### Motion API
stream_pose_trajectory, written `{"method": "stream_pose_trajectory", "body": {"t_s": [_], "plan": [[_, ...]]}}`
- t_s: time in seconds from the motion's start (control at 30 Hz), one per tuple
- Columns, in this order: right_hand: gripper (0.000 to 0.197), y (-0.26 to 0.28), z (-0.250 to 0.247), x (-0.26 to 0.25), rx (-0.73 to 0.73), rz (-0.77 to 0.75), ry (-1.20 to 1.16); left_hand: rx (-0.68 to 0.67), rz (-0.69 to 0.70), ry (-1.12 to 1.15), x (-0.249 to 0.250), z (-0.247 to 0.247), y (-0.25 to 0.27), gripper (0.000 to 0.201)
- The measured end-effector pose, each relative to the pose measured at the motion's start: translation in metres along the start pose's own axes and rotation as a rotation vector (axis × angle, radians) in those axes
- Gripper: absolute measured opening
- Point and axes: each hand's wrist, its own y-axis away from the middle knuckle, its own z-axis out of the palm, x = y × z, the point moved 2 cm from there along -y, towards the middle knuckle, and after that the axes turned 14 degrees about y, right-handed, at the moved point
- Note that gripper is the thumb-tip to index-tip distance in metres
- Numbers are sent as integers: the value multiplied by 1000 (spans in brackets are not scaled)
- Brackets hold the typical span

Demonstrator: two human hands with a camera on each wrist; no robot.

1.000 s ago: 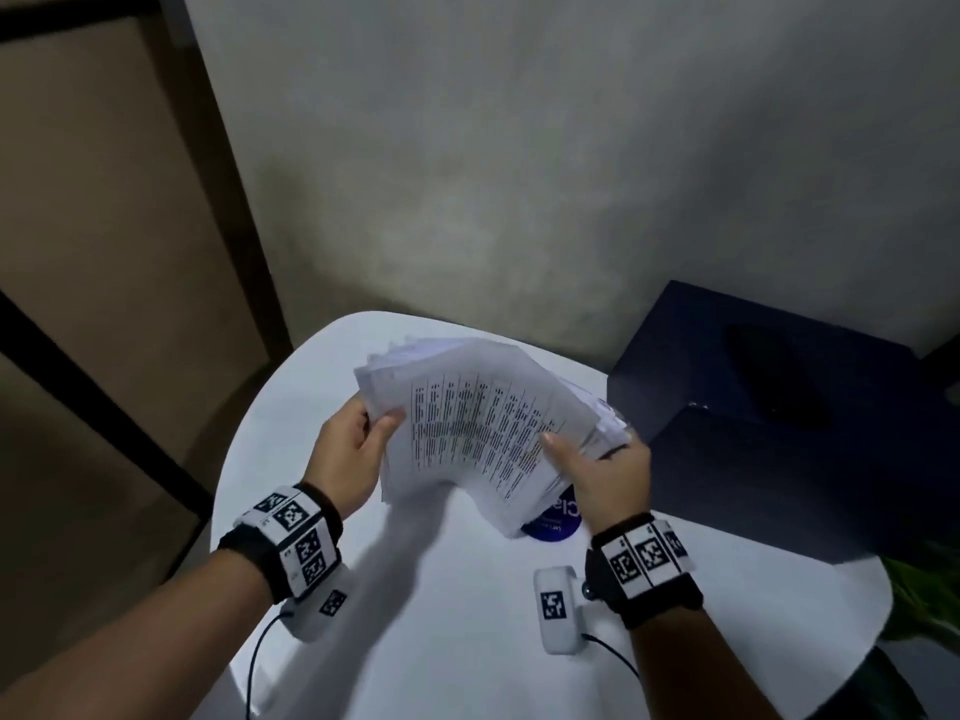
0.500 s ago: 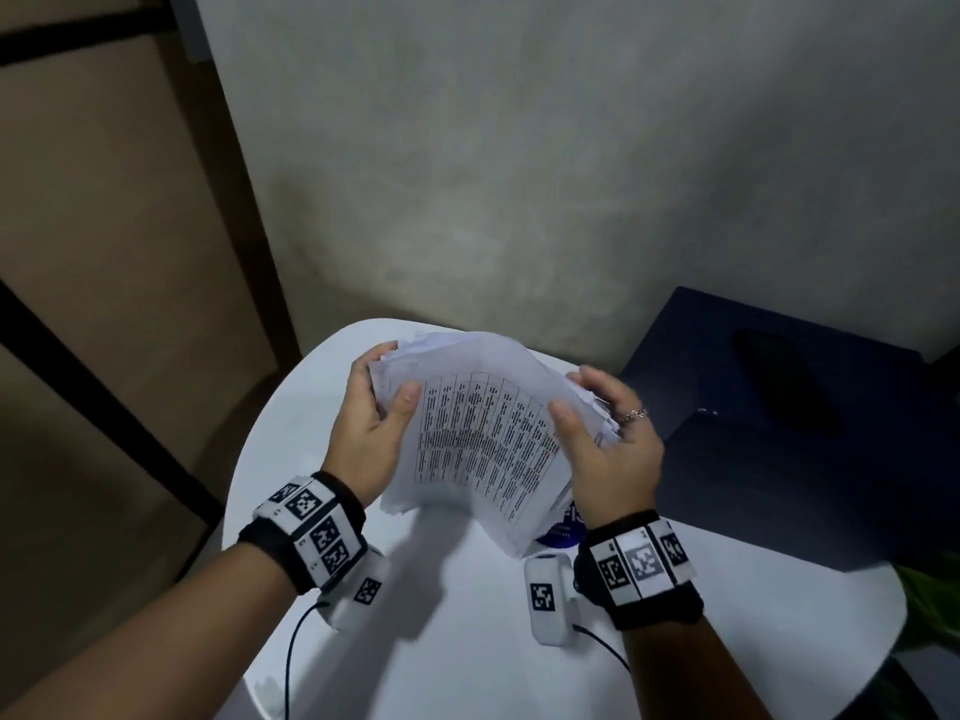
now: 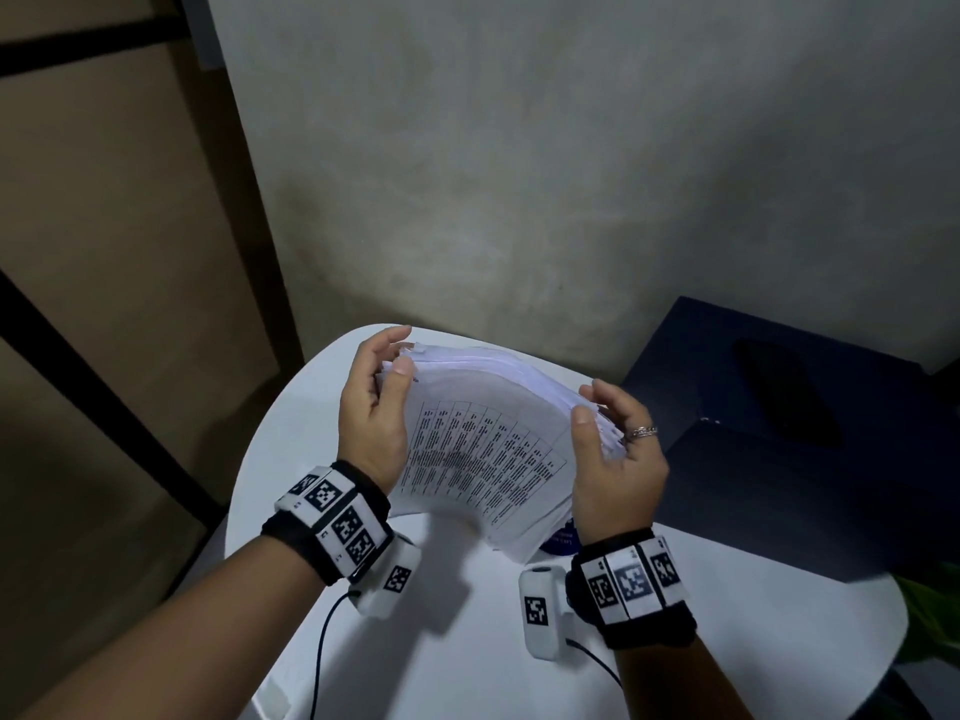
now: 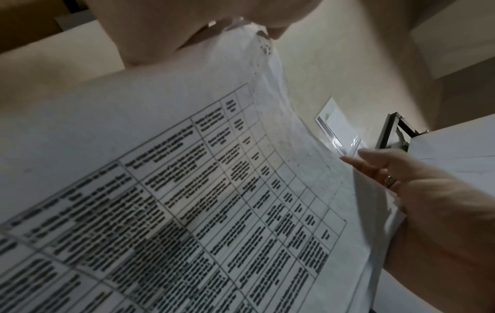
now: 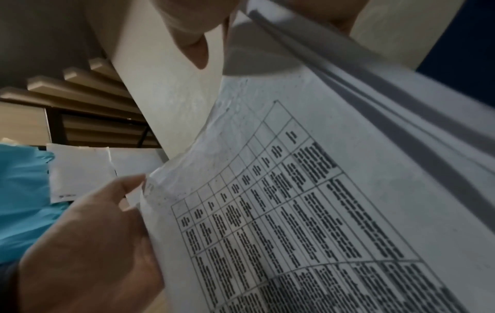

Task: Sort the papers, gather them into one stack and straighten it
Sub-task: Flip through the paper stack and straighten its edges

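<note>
A stack of white papers (image 3: 483,449) hangs bowed above the round white table (image 3: 467,641); its top sheet carries a printed table of text. My left hand (image 3: 397,350) grips the stack's left edge, thumb on the front and fingers behind. My right hand (image 3: 589,402), with a ring on it, grips the right edge the same way. The left wrist view shows the printed sheet (image 4: 214,190) close up with the right hand (image 4: 428,211) at its far edge. In the right wrist view the sheet edges (image 5: 321,211) lie slightly staggered, and the left hand (image 5: 93,243) holds the far side.
A dark blue box (image 3: 805,433) stands on the table's right side, close to my right hand. A blue round label (image 3: 558,543) lies on the table under the stack. Green leaves (image 3: 930,615) show at the right edge. A wall rises just behind the table.
The fanned papers have been drawn together into a tighter, bowed stack. Both hands slid to its side edges, and the stack moved up and away from me.
</note>
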Motion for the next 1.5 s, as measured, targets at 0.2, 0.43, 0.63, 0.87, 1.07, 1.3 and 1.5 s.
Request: {"method": "stream_pose_trajectory", "body": {"t_s": [0.2,0.43,0.63,0.87,1.07,1.3,1.5], "plan": [[62,4,2,13,-120,124,-189,24,-13,-32,-4,4,-4,31],[93,-1,-7,37,-135,298,-241,-159,-205,57,-30,-14,-7,82],[99,-7,-3,34,-206,241,-287,-190,-268,37,-42,-20,-12,91],[70,1,6,52,-320,364,-76,-299,-414,-44,-53,-23,-11,79],[22,-11,-4,23,-240,316,-141,-147,-334,-23,-32,-15,-9,36],[31,-8,-25,18,-80,160,-74,-402,-340,-160,-41,-18,13,72],[9,-20,-22,6,8,142,-23,-317,-316,-127,-44,-7,6,56]]}}
